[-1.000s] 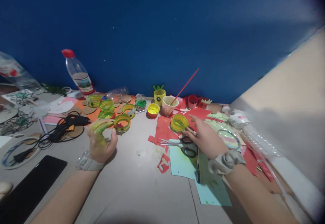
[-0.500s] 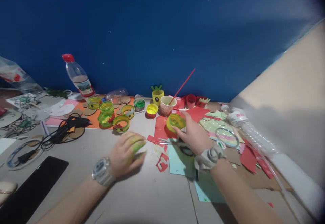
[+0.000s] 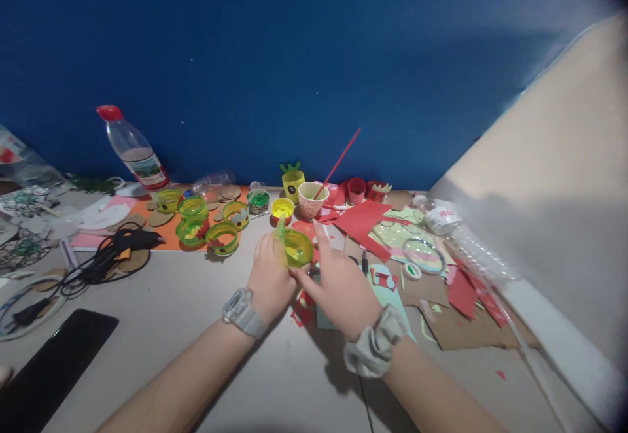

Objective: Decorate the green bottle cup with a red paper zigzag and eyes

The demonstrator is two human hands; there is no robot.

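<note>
Both hands meet in front of me on a yellow-green plastic ring [image 3: 298,247] held just above the table. My right hand [image 3: 338,282] grips its right side, index finger raised. My left hand [image 3: 270,274], with yellow-green paint on its fingers, closes on the ring's left side and a narrow green strip [image 3: 280,233] standing up beside it. Under the hands lie red paper scraps [image 3: 302,309] and a pale blue sheet [image 3: 392,292]. Several similar rings [image 3: 222,238] sit to the left on orange paper.
A paper cup with a red stick [image 3: 312,199] and a yellow paint pot [image 3: 282,209] stand behind the hands. A glue gun with black cord [image 3: 122,242], a bottle [image 3: 133,150] and a phone [image 3: 49,367] lie left. Cut paper and a clear bottle [image 3: 461,240] crowd the right.
My right hand picked the ring up from the red paper and brought it left. My left hand swung in from the left to meet it. The camera view shifted slightly right.
</note>
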